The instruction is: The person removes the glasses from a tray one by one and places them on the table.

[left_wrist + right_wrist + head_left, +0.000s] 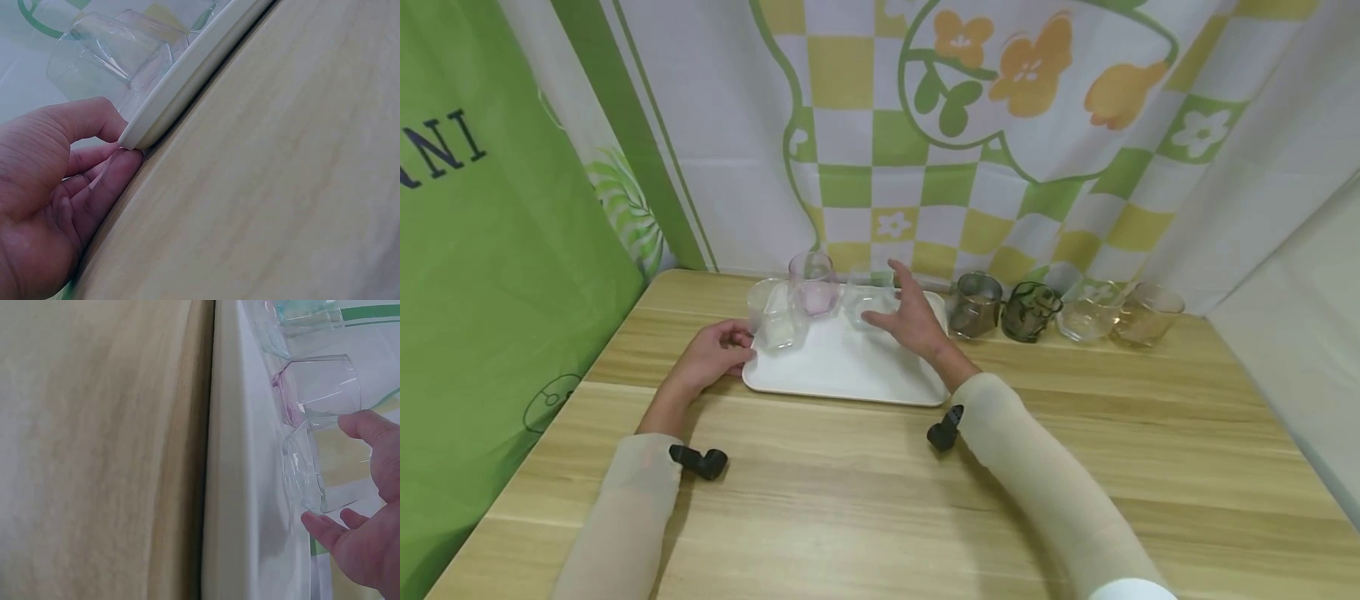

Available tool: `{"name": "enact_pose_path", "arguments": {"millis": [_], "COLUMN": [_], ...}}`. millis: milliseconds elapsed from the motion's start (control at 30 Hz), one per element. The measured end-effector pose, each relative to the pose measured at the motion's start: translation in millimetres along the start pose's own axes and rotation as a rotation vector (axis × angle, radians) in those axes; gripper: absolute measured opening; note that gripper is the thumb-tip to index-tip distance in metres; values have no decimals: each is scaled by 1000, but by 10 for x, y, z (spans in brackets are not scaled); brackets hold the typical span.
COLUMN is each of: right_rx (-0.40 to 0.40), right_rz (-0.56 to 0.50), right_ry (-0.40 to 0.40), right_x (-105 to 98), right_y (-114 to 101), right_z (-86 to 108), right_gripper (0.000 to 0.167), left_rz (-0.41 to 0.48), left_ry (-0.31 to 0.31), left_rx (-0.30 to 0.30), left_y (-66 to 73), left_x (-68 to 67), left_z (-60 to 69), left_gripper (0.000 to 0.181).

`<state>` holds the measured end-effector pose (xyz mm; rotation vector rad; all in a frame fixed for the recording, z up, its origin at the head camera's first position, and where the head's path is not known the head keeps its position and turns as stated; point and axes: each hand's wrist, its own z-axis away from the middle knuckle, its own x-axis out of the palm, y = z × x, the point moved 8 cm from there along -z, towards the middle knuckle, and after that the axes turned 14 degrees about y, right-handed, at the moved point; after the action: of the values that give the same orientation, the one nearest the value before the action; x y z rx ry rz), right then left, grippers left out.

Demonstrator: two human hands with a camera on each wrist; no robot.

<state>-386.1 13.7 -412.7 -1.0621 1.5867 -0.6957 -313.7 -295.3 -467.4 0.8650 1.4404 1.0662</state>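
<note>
At its left rim, a white rectangular tray is pinched by my left hand. In the left wrist view, the fingers bend above and below the tray's edge. My right hand reaches over the tray with thumb and fingers spread beside a clear glass. From the right wrist view, the fingertips lie close to that glass; whether they touch it, I cannot tell. Also on the tray stand a pink-tinted glass and, near my left hand, another clear glass.
Right of the tray, along the table's back edge, stand a smoky grey glass, a dark green glass, a clear glass and an amber glass. A patterned curtain hangs behind the wooden table.
</note>
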Motion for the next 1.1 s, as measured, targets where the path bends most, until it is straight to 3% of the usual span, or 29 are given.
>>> {"name": "enact_pose_path", "arguments": {"millis": [233, 667, 900, 1100], "right_rx": [43, 28, 10, 53], "right_rz": [-71, -31, -79, -54], "right_ry": [-5, 6, 33, 34], "right_x": [25, 41, 37, 42], "right_y": [12, 52, 16, 23], "right_z": [3, -30, -38, -3], "right_gripper": [97, 88, 80, 79], "left_rz": [1, -14, -16, -6], "left_ry": [-2, -3, 1, -2], "left_rx": [3, 11, 13, 9], "left_y": [23, 33, 24, 16], "left_x": [10, 5, 4, 5], "left_z": [9, 15, 2, 2], "left_gripper": [51, 50, 50, 49]}}
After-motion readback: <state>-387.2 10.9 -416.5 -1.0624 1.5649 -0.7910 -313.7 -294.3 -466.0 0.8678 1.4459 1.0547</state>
